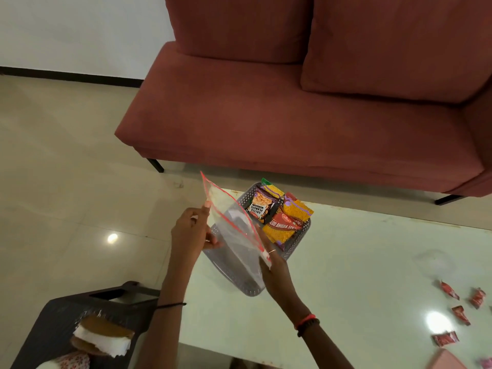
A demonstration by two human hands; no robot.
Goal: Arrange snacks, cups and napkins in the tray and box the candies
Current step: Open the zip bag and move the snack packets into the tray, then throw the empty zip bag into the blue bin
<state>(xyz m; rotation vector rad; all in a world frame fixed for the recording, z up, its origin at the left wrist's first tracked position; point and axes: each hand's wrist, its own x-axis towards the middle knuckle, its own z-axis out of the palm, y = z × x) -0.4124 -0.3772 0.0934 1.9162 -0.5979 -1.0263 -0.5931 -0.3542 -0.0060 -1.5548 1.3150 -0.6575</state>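
Tray (pixel 243 199), grey and perforated, is seen on the far left part of a pale glassy surface (pixel 346 262), which is set before a red sofa (pixel 266 115) on a tiled floor (pixel 66 182). A dark stool (pixel 61 315) is placed at the near left, just beside the surface, and white napkins (pixel 101 342) are laid on it among brownish items that cannot be made out.

A clear zip bag (pixel 234 235) with a red sealing strip is held tilted above the near half of the tray. Its far edge is pinched by the thumb and fingers (pixel 206 205) of the left hand (pixel 189 233). The near end of the strip is pinched by the right hand (pixel 277 275), whose fingers are pressed together on it.

Snack packets (pixel 283 226) are piled in the far right part of the tray; a salted peanuts packet (pixel 261 206) is leaned at the far side of them.

Small red-wrapped candies (pixel 450 290) are scattered on the surface at the near right, well apart from the tray. A pink corner (pixel 447 360) is cut off by the picture's near right edge.
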